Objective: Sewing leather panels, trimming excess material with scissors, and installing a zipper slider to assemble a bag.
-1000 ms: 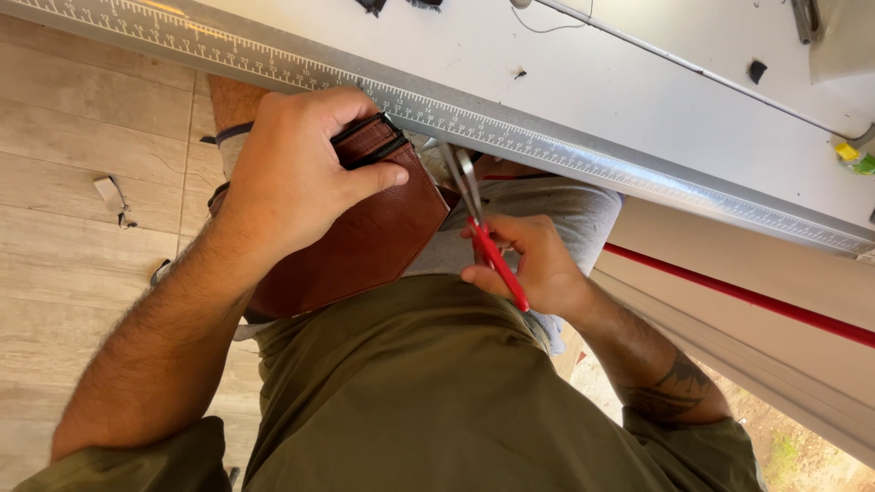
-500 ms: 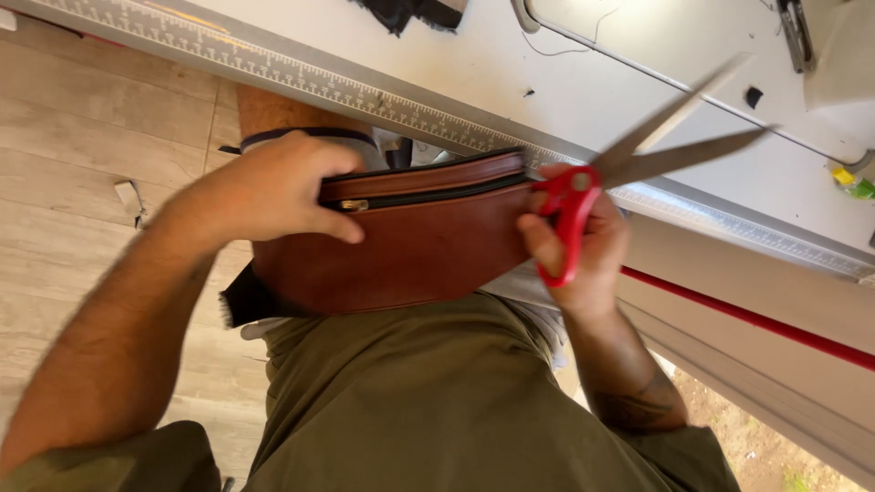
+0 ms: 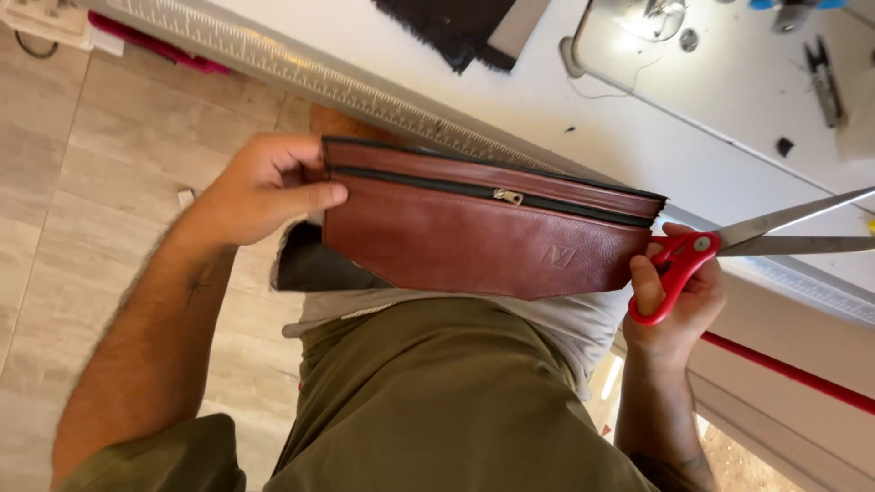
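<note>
Head view: looking straight down at a seated person's lap and the front edge of a white bench (image 3: 638, 137).
Left hand (image 3: 260, 187): fingers clamped on the left end of a brown leather zip pouch (image 3: 474, 232), thumb across its front.
Pouch position: held level in the air just in front of the bench's front edge, above the lap; its zip is closed, with the slider near the middle.
Right hand (image 3: 679, 301): supports the pouch's right end, with fingers through the handles of red-handled scissors (image 3: 729, 246); blades slightly apart, pointing right over the bench edge.
Bench: a ruler strip (image 3: 301, 77) runs along the front edge; black fabric (image 3: 447, 23) lies near the back.
Progress: the pouch looks assembled; the scissors touch no thread or seam, so any trimming left cannot be told.
</note>
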